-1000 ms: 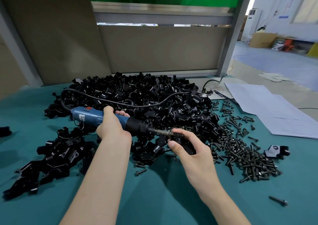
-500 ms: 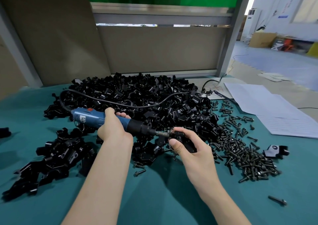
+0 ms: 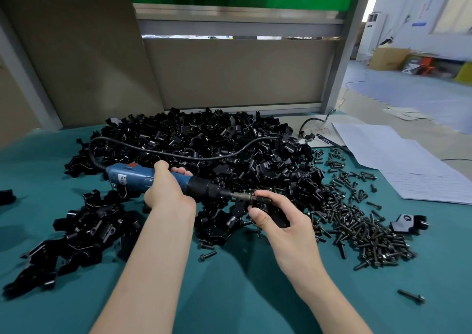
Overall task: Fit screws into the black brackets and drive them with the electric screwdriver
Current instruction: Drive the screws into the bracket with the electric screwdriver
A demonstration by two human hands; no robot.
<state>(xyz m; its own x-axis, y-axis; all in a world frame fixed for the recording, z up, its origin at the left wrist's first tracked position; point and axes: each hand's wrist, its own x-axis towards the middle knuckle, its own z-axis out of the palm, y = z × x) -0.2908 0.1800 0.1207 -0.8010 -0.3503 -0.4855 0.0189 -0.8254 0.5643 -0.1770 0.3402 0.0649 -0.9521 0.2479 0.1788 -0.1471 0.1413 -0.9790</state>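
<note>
Teal tabletop, black brackets heaped behind — left hand grips the blue-and-black electric screwdriver, its tip at the black bracket pinched in the right hand, beside loose dark screws.

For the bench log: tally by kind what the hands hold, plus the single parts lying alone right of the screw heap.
Electric screwdriver: 1
Black bracket: 2, counting the lone bracket
Lone screw: 1
Total: 4 (any screw at the bit unclear)
</note>
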